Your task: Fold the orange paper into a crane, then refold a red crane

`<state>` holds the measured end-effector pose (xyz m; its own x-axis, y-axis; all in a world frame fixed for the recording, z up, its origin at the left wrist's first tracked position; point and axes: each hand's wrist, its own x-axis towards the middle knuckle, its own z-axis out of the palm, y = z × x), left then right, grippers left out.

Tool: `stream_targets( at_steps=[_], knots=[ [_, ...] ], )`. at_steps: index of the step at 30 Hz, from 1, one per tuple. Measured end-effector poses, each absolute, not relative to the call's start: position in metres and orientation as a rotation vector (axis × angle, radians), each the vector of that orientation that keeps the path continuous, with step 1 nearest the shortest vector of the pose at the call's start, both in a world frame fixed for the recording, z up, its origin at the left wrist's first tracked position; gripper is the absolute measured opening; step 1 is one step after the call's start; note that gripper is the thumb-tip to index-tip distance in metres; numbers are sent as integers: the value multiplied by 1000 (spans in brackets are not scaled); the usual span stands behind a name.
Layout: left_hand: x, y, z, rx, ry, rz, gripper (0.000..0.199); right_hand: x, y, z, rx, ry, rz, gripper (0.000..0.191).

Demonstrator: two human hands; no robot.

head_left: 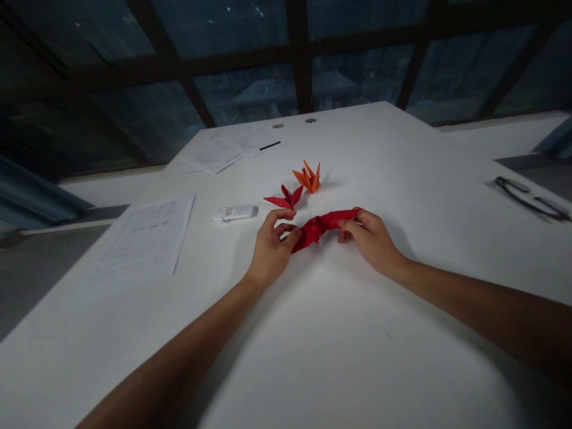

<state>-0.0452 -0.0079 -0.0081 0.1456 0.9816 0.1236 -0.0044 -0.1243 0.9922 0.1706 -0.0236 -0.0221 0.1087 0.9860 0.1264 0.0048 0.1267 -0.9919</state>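
Observation:
Stretched between my two hands is a red folded paper, with a knot of small folds at its middle and a flat wing to each side. My left hand pinches its left end between thumb and fingers. At the other end, my right hand grips the right wing the same way. Just beyond my left fingertips stands a red origami crane on the white table. An orange origami crane stands behind it, slightly to the right.
The white table reaches to a dark window. A white tube-like item lies left of the cranes. Printed sheets rest at the left, more papers with a dark pen farther back. Eyeglasses lie at the right.

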Motion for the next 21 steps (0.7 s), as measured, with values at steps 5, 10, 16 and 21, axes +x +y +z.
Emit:
stream_targets(
  at_steps=[5,10,16,21],
  knots=[
    [-46,-6,-7,1409,1077,1221,36,171,-22,-23,-1157,-1140,1057,7],
    [-48,-4,-8,1491,1116,1233,33,171,-21,-22,-1113,-1080,1104,7],
    [-50,-3,-12,1628,1118,1281,29,170,-18,-22,-1107,-992,1157,8],
    [-47,-7,-8,1616,1125,1228,29,170,-16,-21,-1074,-969,1194,8]
  ],
)
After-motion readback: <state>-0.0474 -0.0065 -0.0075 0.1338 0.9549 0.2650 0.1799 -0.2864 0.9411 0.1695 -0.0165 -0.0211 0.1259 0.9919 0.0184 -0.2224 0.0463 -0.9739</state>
